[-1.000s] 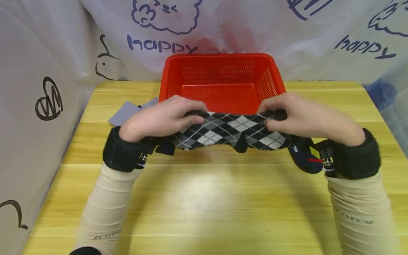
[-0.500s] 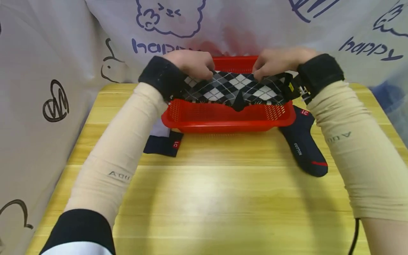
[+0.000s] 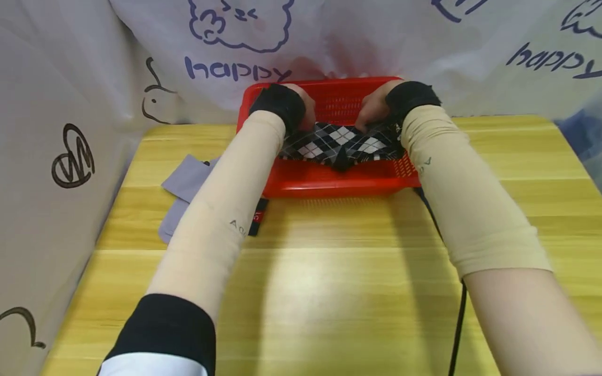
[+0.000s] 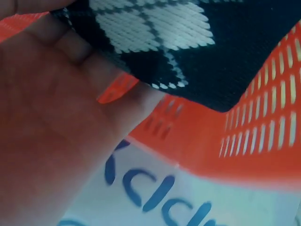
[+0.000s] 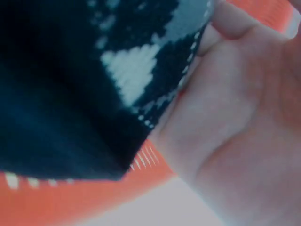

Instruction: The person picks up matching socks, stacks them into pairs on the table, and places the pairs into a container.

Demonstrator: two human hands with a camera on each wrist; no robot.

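A black, grey and white argyle sock is stretched sideways low inside the red plastic basket, its black heel patch pointing toward me. My left hand grips its upper edge on the left, and my right hand does so on the right. In the left wrist view, the fingers of my left hand pass behind the sock. The right wrist view shows the sock against the fingers of my right hand. Most fingertips are hidden by cloth.
Grey socks lie on the wooden table left of the basket, partly under my left forearm. Beside them is a dark sock with a red label. Another dark sock lies mostly hidden under my right forearm. A cable hangs at right.
Both hands have carried the argyle sock forward from in front of the basket, over its near rim, and down into it. The forearms now cover more of the socks on the table.
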